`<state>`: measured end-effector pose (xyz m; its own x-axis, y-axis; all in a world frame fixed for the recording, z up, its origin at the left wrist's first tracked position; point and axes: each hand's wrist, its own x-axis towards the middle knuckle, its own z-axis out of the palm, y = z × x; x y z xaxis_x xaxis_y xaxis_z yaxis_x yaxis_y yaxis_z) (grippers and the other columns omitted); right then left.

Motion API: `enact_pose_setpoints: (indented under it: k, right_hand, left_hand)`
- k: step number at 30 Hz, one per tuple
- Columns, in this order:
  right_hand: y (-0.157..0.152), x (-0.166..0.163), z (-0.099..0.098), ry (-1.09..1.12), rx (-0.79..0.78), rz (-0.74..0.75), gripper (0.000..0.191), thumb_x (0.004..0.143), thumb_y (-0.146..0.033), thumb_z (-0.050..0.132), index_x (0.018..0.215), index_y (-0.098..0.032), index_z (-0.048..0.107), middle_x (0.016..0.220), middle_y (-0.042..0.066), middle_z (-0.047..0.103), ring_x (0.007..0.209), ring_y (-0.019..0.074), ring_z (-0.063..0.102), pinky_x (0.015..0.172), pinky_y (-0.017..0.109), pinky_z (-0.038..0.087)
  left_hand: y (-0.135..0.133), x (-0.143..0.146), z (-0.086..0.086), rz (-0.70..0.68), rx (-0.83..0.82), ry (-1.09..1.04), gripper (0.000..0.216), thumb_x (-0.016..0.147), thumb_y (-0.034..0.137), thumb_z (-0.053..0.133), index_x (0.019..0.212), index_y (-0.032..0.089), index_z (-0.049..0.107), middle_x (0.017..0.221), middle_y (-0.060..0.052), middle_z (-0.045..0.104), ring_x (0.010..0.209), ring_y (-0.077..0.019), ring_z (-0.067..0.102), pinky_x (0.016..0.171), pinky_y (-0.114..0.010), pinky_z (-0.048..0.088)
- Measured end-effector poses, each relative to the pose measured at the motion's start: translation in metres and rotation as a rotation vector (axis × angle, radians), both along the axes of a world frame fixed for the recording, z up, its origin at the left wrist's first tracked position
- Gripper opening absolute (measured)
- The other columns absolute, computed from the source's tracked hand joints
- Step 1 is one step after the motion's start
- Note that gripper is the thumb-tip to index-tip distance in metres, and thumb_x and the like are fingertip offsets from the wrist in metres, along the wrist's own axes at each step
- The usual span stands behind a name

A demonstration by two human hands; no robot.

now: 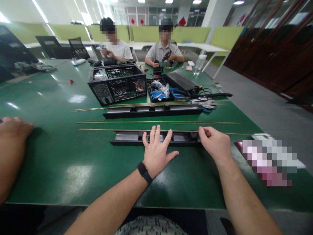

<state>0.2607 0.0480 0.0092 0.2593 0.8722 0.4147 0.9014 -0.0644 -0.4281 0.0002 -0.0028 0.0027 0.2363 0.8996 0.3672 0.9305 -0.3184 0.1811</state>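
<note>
A long black rail (127,138) lies on the green table (61,156) in front of me. My left hand (157,150) rests flat on its middle with the fingers spread; a black watch sits on that wrist. My right hand (214,142) is closed at the rail's right end, fingertips pinched on a thin brass rod (97,129) that runs along the rail's far side. Two more brass rods (156,122) lie just beyond. A second black rail (151,111) lies farther back.
A black open computer case (116,83) stands behind the rails, beside a tray with blue gloves (160,91) and black cables (202,93). Two people sit at the far side with tools. Another person's arm (11,147) rests at the left edge. A blurred object (269,160) lies at right.
</note>
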Motion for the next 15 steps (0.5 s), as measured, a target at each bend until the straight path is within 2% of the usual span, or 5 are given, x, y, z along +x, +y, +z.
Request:
enact_pose_setpoints:
  k: [4,15]
  right_hand:
    - [0.0019,0.0021,0.0008,-0.024,-0.029,-0.066,0.041,0.098,-0.056,0.055,0.083,-0.025,0.079,0.074,0.007,0.075,0.068,0.0236,0.065,0.063,0.036,0.036]
    - [0.0016,-0.0025,-0.0043,-0.040,0.043,0.050,0.039,0.097,-0.054,0.055,0.089,-0.025,0.080,0.079,0.007,0.078,0.074,0.0249,0.069,0.066,0.035,0.041]
  left_hand:
    - [0.0004,0.0003,-0.0007,-0.002,0.001,0.002,0.088,0.092,0.073,0.071,0.167,0.035,0.046,0.176,-0.024,0.038,0.165,-0.0438,0.031,0.127,-0.075,0.025]
    - [0.0000,0.0000,-0.0011,-0.005,-0.002,0.007,0.090,0.091,0.073,0.071,0.168,0.034,0.044,0.176,-0.023,0.037,0.165,-0.0435,0.029,0.127,-0.075,0.027]
